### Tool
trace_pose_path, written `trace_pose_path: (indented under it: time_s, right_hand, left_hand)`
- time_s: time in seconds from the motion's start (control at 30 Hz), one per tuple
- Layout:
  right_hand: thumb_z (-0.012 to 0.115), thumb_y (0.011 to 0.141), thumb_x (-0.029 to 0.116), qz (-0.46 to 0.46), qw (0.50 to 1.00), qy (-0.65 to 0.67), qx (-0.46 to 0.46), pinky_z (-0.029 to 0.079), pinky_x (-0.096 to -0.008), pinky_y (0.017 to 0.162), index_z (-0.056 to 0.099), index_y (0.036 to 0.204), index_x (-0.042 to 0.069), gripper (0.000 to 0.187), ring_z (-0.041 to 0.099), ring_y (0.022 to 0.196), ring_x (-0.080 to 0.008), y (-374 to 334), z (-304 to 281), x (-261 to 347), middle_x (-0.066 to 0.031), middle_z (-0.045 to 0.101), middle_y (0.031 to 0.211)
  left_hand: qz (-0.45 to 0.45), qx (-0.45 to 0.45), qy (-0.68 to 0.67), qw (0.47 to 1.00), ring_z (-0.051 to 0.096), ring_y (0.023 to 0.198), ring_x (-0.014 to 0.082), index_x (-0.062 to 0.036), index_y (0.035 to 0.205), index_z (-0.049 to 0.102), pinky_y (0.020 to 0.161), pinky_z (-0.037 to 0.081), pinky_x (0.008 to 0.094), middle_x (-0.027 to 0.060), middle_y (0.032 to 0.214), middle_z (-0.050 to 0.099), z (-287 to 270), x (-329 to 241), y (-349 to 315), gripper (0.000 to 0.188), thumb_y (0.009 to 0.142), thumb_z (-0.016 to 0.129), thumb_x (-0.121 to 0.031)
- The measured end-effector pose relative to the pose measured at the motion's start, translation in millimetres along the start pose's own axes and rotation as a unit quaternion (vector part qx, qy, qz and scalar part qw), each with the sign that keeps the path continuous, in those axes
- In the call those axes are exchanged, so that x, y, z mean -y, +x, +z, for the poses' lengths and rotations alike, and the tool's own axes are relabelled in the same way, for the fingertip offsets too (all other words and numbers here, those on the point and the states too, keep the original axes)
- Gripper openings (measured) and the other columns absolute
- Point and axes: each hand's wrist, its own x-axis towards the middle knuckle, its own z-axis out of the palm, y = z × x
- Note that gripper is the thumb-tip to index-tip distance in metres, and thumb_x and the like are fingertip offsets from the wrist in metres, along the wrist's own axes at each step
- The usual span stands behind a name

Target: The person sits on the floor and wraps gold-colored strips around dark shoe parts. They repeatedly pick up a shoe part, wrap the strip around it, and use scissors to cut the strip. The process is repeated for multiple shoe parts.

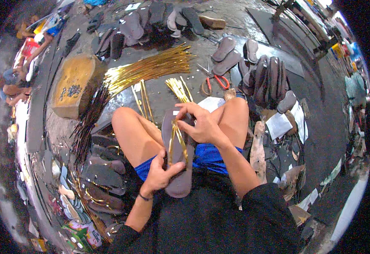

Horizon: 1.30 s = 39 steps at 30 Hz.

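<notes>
Sole (178,153) is lying between our two hands, its long axis running near to far. Our right hand (200,125) is coming in from the right, and its thumb and finger look to be pinching the gold straps (181,143) near the far end, so it's sitting nearer the spot where they're meeting. They're spreading toward us in a narrow V. Meanwhile our left hand (161,171) is gripping the near half by its left edge, thumb reaching over the top.

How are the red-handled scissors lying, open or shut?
Open: the scissors have their handles spread apart and their blades parted toward the tips.
</notes>
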Motion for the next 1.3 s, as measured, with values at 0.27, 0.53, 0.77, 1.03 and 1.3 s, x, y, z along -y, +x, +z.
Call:
trace_pose_path:
  time_s: [0.27, 0.53, 0.77, 1.03, 1.3]
  right_hand:
    - [0.057, 0.097, 0.011, 0.273, 0.785, 0.556, 0.017, 0.052, -0.0395, 0.095, 0.023, 0.148, 0.001, 0.063, 0.059, 0.116, -0.0283, -6, 27, 13, -0.0175, 0.046, 0.139]
    - [0.064, 0.096, 0.017, 0.305, 0.818, 0.478, 0.093, 0.054, -0.0251, 0.068, 0.061, 0.112, 0.000, 0.024, 0.064, 0.080, -0.0131, -20, 63, 31, -0.0068, 0.067, 0.093]
    - [0.068, 0.091, 0.017, 0.256, 0.840, 0.436, 0.195, 0.054, -0.0304, 0.076, 0.066, 0.109, 0.002, 0.024, 0.064, 0.081, -0.0148, 2, 83, -2, -0.0060, 0.068, 0.090]
    - [0.070, 0.082, 0.032, 0.291, 0.883, -0.312, -0.196, 0.045, -0.0502, 0.096, 0.049, 0.131, 0.006, 0.059, 0.051, 0.115, -0.0435, 146, -50, -241, -0.0250, 0.048, 0.132]
    - [0.065, 0.088, 0.046, 0.429, 0.793, -0.410, -0.134, 0.023, -0.0529, 0.115, 0.039, 0.142, 0.011, 0.069, 0.016, 0.145, -0.0490, 194, -135, -290, -0.0280, 0.011, 0.159]
  left_hand:
    - [-0.005, -0.114, -0.442, 0.890, 0.062, 0.072, 0.0176, 0.0048, 0.117, 0.056, 0.052, 0.050, 0.0272, 0.0113, 0.092, 0.067, -13, -20, 30, 0.043, 0.096, 0.045, -0.031]
    - [0.001, -0.168, -0.341, 0.925, 0.066, 0.089, 0.0239, 0.0030, 0.133, 0.051, 0.082, 0.053, 0.0357, 0.0129, 0.108, 0.067, -49, 15, 35, 0.048, 0.096, 0.045, -0.026]
    - [0.115, -0.324, -0.013, 0.939, 0.054, 0.105, 0.0231, 0.0056, 0.127, 0.051, 0.098, 0.043, 0.0394, 0.0128, 0.123, 0.055, -80, 32, 20, 0.042, 0.089, 0.052, -0.013]
    - [0.038, -0.667, 0.262, 0.696, 0.035, 0.138, 0.0352, 0.0002, 0.152, 0.021, 0.115, 0.025, 0.0451, 0.0203, 0.155, 0.028, -119, -25, -146, 0.078, 0.090, 0.066, -0.019]
    - [-0.086, -0.640, 0.619, 0.447, 0.045, 0.129, 0.0423, 0.0100, 0.140, 0.037, 0.107, 0.036, 0.0520, 0.0298, 0.138, 0.047, -114, 3, -162, 0.086, 0.080, 0.081, -0.034]
